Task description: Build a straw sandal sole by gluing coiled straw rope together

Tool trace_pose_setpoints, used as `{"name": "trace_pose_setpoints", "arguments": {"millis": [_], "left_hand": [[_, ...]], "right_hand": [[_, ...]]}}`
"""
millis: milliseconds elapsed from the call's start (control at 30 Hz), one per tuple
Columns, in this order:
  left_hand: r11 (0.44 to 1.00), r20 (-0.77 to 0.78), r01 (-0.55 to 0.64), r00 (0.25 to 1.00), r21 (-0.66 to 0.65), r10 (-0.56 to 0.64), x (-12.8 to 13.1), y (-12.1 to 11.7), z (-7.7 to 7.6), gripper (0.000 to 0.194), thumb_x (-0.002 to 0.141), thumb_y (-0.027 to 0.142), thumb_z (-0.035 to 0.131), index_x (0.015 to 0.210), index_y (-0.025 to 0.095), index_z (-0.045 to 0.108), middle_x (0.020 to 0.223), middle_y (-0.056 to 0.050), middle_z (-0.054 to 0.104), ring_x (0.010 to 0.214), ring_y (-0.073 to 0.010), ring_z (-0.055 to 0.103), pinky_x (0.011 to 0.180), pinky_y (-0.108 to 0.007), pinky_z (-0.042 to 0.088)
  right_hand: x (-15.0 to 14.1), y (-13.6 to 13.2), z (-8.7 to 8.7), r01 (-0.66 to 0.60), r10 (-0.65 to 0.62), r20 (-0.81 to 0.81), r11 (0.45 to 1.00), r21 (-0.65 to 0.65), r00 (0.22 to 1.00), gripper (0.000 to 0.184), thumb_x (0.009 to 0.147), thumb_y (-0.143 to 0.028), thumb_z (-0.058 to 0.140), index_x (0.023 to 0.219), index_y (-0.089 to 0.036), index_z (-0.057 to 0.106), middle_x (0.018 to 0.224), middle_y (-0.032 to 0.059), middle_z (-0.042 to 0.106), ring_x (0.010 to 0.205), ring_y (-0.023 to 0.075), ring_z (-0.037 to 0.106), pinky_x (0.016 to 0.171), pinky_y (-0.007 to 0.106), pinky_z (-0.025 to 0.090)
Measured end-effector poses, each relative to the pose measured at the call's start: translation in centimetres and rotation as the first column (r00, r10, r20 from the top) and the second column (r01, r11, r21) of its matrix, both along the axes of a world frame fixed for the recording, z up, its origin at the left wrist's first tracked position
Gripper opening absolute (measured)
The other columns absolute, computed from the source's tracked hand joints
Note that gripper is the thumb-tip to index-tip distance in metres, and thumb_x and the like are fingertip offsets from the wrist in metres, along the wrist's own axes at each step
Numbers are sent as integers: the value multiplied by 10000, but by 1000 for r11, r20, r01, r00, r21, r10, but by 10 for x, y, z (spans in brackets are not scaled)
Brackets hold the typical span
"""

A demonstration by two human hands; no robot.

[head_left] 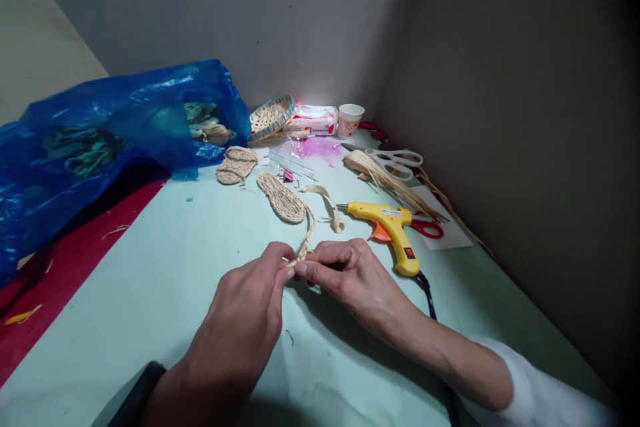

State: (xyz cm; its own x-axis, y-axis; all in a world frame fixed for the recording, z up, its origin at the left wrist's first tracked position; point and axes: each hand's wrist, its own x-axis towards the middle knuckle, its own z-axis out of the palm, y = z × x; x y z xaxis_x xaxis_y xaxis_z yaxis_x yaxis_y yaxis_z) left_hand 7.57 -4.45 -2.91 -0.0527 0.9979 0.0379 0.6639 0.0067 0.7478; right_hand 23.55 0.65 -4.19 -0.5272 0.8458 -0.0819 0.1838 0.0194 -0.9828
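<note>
Both my hands meet at the near end of a pale straw braid (307, 241). My left hand (251, 300) pinches it between thumb and forefinger. From the other side my right hand (350, 273) grips the same end, its fingertips close to the left thumb. Away from me the braid runs up to a coiled, sole-shaped braided piece (281, 198) lying flat on the table. A finished-looking small woven slipper (237, 165) rests beyond it to the left. Right of the braid lies a loose curled strip of straw (327, 200).
A yellow hot glue gun (395, 220) with a black cord lies to the right, beside red-handled scissors (430, 228). Behind are a straw bundle (385, 177), white-handled scissors (400, 163), a paper cup (350, 121), a tissue pack (317, 121) and a woven basket (273, 117). A blue plastic bag (135, 100) fills the left.
</note>
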Motion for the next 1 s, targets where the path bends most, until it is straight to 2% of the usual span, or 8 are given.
{"name": "trace_pose_setpoints", "arguments": {"millis": [167, 367, 567, 700, 800, 867, 1000], "left_hand": [[999, -39, 45, 998, -26, -46, -8, 1, 1, 280, 928, 371, 520, 961, 247, 769, 509, 23, 620, 492, -195, 581, 572, -283, 396], [991, 2, 99, 995, -94, -100, -19, 6, 2, 296, 948, 334, 518, 874, 260, 796, 843, 19, 783, 806, -183, 690, 738, -265, 441], [991, 60, 118, 992, -69, -114, -23, 14, -3, 268, 951, 344, 519, 844, 242, 743, 836, 25, 750, 810, -180, 658, 749, -274, 433], [990, 24, 115, 993, -82, -113, -15, 10, 0, 275, 956, 343, 498, 777, 227, 673, 732, 28, 689, 703, -168, 612, 671, -276, 424], [992, -72, 124, 990, 1, -124, -3, 3, -3, 308, 979, 296, 446, 728, 216, 604, 688, 16, 656, 641, -162, 594, 623, -279, 421], [981, -157, 146, 980, 131, -125, 5, -2, -10, 310, 984, 234, 422, 716, 211, 575, 680, 3, 657, 615, -161, 606, 599, -280, 432], [911, -365, 234, 925, 341, -101, 13, -5, -31, 256, 955, 112, 429, 805, 179, 626, 709, -41, 706, 616, -195, 688, 600, -310, 500]], "right_hand": [[2, 1, -2, 14, -14, 5, 1000, -17, 1000, 269, 833, -228, 609, 572, -160, 610, 552, -44, 467, 589, 102, 375, 542, 256, 273], [6, 7, -4, 29, -26, 72, 999, -40, 997, 253, 832, -248, 605, 599, -151, 634, 492, -70, 366, 505, 78, 265, 477, 265, 192], [7, 12, -4, 27, -23, 52, 996, -84, 998, 241, 815, -244, 612, 612, -140, 690, 422, -88, 322, 441, 61, 195, 453, 272, 139], [6, 13, -4, 42, -40, 27, 994, -103, 999, 240, 824, -254, 621, 634, -139, 711, 418, -82, 344, 436, 65, 218, 455, 275, 142], [5, 12, -5, 52, -55, -17, 990, -131, 998, 262, 849, -276, 610, 643, -142, 702, 446, -66, 395, 455, 76, 267, 462, 275, 165], [3, 10, -5, 51, -66, -80, 984, -172, 995, 269, 855, -280, 618, 633, -142, 678, 494, -54, 429, 488, 80, 287, 476, 274, 180], [1, 7, -7, 40, -90, -183, 966, -257, 979, 306, 862, -299, 646, 602, -142, 607, 541, -60, 373, 539, 83, 244, 496, 272, 172]]}}
